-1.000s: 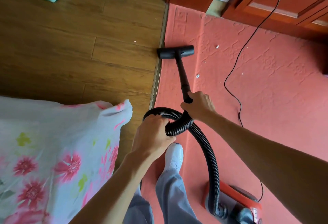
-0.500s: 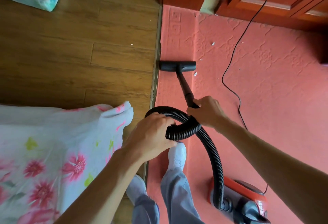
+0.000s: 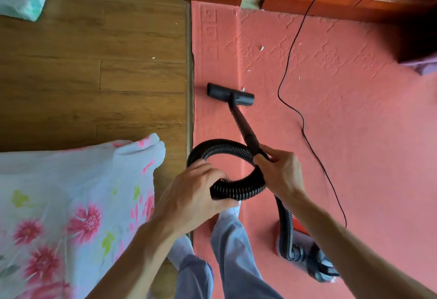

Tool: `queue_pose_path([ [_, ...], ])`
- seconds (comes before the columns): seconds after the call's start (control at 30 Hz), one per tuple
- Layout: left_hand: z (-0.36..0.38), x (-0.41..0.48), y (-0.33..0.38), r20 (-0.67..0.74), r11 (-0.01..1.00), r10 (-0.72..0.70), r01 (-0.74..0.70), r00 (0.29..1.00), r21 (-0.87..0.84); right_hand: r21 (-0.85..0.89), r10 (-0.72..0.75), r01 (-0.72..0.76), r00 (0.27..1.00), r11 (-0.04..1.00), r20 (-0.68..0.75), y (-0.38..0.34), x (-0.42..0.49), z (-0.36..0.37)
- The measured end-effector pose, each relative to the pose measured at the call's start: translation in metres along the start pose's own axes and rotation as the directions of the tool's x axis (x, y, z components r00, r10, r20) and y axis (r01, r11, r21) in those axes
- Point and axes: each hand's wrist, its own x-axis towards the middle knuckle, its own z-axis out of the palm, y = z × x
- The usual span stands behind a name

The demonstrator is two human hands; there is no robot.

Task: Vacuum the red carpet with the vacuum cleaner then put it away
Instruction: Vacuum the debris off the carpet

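Down by the person's knees, the left hand (image 3: 196, 194) is wrapped around a loop of the bendy black ribbed plastic hose (image 3: 227, 145). The right hand (image 3: 281, 175) grips the near end of the thin black hard tube (image 3: 241, 121), right where the hose joins it. Both hands are closed tight and sit close together, with the hose loop between them. The tube slopes away to the flat black brush head (image 3: 230, 94). It rests on the red patterned carpet (image 3: 354, 133) near the left border, just beside a tiny white scrap (image 3: 242, 89). More small white bits (image 3: 261, 48) lie farther up the carpet, so I think the cleaning is only partly done. To do it well, the right hand should push slowly in straight lines, side by side, with the brush head flat on the carpet. The left hand should lift the loop so the hose does not kink or drag. A thin black power cord (image 3: 290, 38) snakes across the carpet to the right of the brush head, so steer around it. The red and grey vacuum cleaner body (image 3: 305, 249) sits on the carpet by the person's right leg, partly hidden by the arm. Pull gently so it rolls along and does not tip. Brown wooden floor boards (image 3: 94, 74) and a white cloth with pink flowers (image 3: 71, 204) lie to the left.
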Motion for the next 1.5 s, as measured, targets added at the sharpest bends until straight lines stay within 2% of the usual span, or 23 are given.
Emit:
queue_pose_path([
  [0.17, 0.006, -0.010, 0.014, 0.073, 0.998, 0.046, -0.048, 0.996, 0.028, 0.080, 0.203, -0.208, 0.977, 0.975, 0.066, 0.025, -0.016, -0.009],
  [0.27, 0.010, 0.005, 0.016, 0.098, 0.995, 0.022, -0.031, 0.995, 0.090, 0.128, 0.247, -0.254, 0.967, 0.959, 0.064, 0.027, -0.005, -0.004],
  [0.37, 0.014, 0.023, 0.019, 0.098, 0.987, 0.008, -0.024, 0.995, 0.159, 0.116, 0.221, -0.228, 0.973, 0.967, 0.067, 0.023, 0.024, -0.001],
  [0.6, 0.035, 0.061, 0.024, 0.125, 0.981, 0.004, -0.028, 0.992, 0.190, 0.032, 0.212, -0.214, 0.976, 0.976, 0.049, 0.027, 0.086, -0.006],
  [0.8, 0.011, 0.062, 0.038, 0.224, 1.000, -0.019, 0.016, 0.974, 0.017, 0.062, 0.169, -0.177, 0.979, 0.982, 0.110, 0.032, 0.042, -0.040],
  [0.97, 0.005, 0.062, 0.049, 0.327, 0.996, 0.026, -0.052, 0.945, 0.070, 0.091, 0.162, -0.178, 0.974, 0.980, 0.159, 0.041, 0.020, -0.048],
  [1.1, 0.008, 0.076, 0.042, 0.278, 0.993, -0.012, -0.022, 0.960, 0.117, 0.073, 0.153, -0.164, 0.978, 0.984, 0.141, 0.034, 0.054, -0.033],
  [1.23, 0.018, 0.091, 0.032, 0.189, 0.996, -0.054, 0.040, 0.981, 0.078, 0.014, 0.121, -0.123, 0.987, 0.992, 0.110, 0.026, 0.101, -0.019],
  [1.4, 0.026, 0.097, 0.027, 0.228, 0.994, -0.011, -0.013, 0.974, 0.106, -0.003, 0.104, -0.104, 0.988, 0.995, 0.113, 0.020, 0.118, -0.014],
  [1.5, 0.020, 0.097, 0.027, 0.178, 0.995, 0.027, -0.043, 0.984, 0.085, 0.012, 0.086, -0.088, 0.988, 0.996, 0.125, 0.014, 0.100, -0.028],
])
